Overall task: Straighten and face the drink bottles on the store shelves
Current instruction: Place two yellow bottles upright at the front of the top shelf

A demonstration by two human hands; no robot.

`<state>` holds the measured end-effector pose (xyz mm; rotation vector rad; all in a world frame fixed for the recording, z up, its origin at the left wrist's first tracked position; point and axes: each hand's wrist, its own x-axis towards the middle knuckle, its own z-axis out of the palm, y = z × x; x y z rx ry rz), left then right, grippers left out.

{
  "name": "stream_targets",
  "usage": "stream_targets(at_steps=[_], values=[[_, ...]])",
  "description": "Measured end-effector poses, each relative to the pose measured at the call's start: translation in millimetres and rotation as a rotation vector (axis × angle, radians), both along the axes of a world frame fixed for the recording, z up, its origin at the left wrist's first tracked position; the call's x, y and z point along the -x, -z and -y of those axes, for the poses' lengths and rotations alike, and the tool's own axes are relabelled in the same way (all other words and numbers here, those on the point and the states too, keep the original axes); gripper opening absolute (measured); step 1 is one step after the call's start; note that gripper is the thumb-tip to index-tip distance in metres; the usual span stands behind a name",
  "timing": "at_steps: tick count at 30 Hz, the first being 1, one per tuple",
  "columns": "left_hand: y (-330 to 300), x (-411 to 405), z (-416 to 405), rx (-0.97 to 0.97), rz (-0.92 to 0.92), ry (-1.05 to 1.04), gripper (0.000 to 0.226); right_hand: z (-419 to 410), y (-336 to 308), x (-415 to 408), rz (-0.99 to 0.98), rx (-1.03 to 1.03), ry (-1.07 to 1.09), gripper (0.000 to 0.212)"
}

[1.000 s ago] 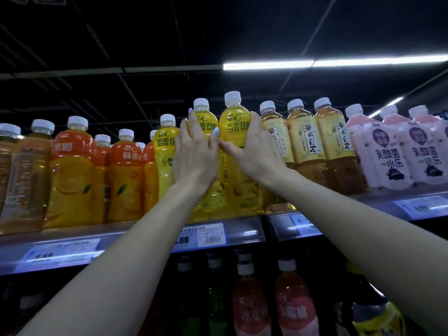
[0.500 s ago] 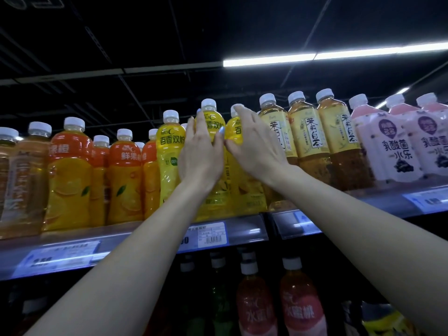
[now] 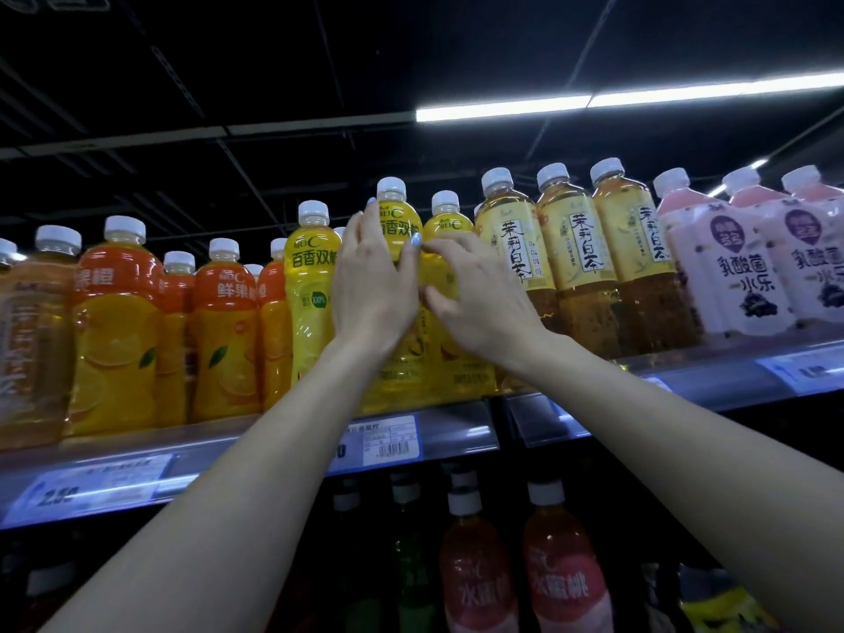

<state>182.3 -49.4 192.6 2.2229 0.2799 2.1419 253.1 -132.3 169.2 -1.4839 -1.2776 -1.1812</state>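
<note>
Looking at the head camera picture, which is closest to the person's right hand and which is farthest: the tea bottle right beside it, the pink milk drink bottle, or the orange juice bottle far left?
From the right hand:
1. The tea bottle, just to its right, next to the fingers.
2. The pink milk drink bottle, farther right along the shelf.
3. The orange juice bottle, far to the left, beyond the left hand.

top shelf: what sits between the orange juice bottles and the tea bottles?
Head view: three yellow bottles, at and. The left hand and right hand cover the last two.
</note>
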Motion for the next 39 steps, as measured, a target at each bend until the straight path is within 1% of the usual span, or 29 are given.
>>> stream_targets(at_steps=[2,5,7,9,11,14,17,20,23,25,27,29,31,33,35,36,39], values=[[-11,11,1,0.007,-0.028,-0.027,0.062,1,2,-1,-0.016,0.048,-0.044,0.054],[-30,29,7,0.08,-0.148,-0.047,0.07,4,6,1,-0.051,0.117,-0.122,0.07],[-37,36,11,0.119,-0.214,-0.047,0.061,3,10,6,-0.07,0.153,-0.149,0.081],[-39,38,12,0.114,-0.258,-0.049,0.042,0,14,15,-0.116,0.169,-0.157,0.091],[-41,38,10,0.103,-0.279,-0.06,0.044,-6,18,23,-0.147,0.164,-0.132,0.097],[-41,40,5,0.072,-0.255,-0.069,0.046,-13,24,30,-0.135,0.113,-0.03,0.1],[-39,39,-3,-0.011,-0.235,-0.117,0.051,-20,29,36,-0.127,0.042,0.055,0.101],[-35,39,-12,-0.07,-0.228,-0.245,0.059,-24,32,41,-0.14,0.009,0.047,0.095],[-29,45,-24,-0.118,-0.202,-0.272,0.056,-25,35,45,-0.156,0.005,0.006,0.087],[-23,51,-33,-0.087,-0.141,-0.194,0.055,-26,37,47,-0.151,-0.014,-0.006,0.081],[-16,57,-44,0.012,-0.088,-0.061,0.06,-27,39,48,-0.136,-0.031,-0.008,0.075],[-6,60,-55,0.113,-0.107,0.07,0.065,-29,39,49,-0.132,-0.042,-0.014,0.071],[4,59,-65,0.142,-0.133,0.175,0.066,-30,40,49,-0.13,-0.053,-0.018,0.068],[10,57,-73,0.159,-0.126,0.339,0.068,-30,40,48,-0.126,-0.062,-0.012,0.065],[13,57,-77,0.217,-0.12,0.504,0.072,-30,39,48,-0.122,-0.062,-0.012,0.062],[13,59,-79,0.229,-0.115,0.541,0.074,-30,39,48,-0.119,-0.058,-0.009,0.061],[12,61,-84,0.188,-0.098,0.528,0.078,-32,40,47,-0.107,-0.043,0.013,0.06]])
